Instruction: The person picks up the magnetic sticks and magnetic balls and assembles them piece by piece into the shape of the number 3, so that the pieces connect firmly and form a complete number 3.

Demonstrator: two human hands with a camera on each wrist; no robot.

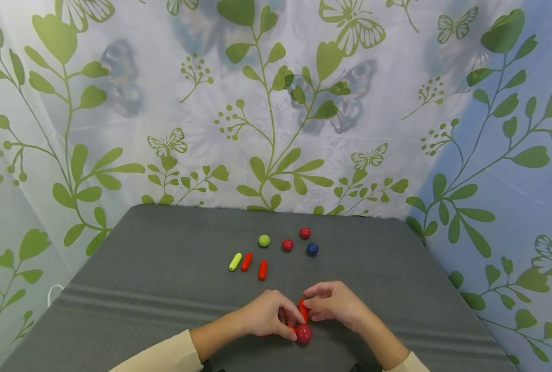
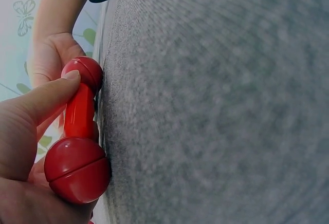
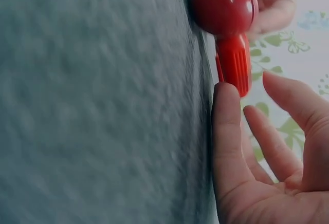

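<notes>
My left hand (image 1: 272,312) pinches a glossy red ball (image 1: 304,334) between thumb and fingers. In the left wrist view that ball (image 2: 85,73) joins a red rod (image 2: 79,112), with a second red ball (image 2: 78,170) at the rod's near end, close to my palm. From above, my left hand hides most of this piece. Another red rod (image 1: 303,311) points away from the front ball. My right hand (image 1: 335,306) is beside it; in the right wrist view one fingertip touches the end of the ribbed rod (image 3: 236,66), and the other fingers stand apart from it.
Farther back on the grey tabletop (image 1: 173,258) lie a lime rod (image 1: 235,262), a red rod (image 1: 246,262) and another red rod (image 1: 262,270). Behind them are a lime ball (image 1: 264,240), two red balls (image 1: 287,245) and a blue ball (image 1: 312,249). A leaf-patterned curtain (image 1: 294,129) surrounds the table.
</notes>
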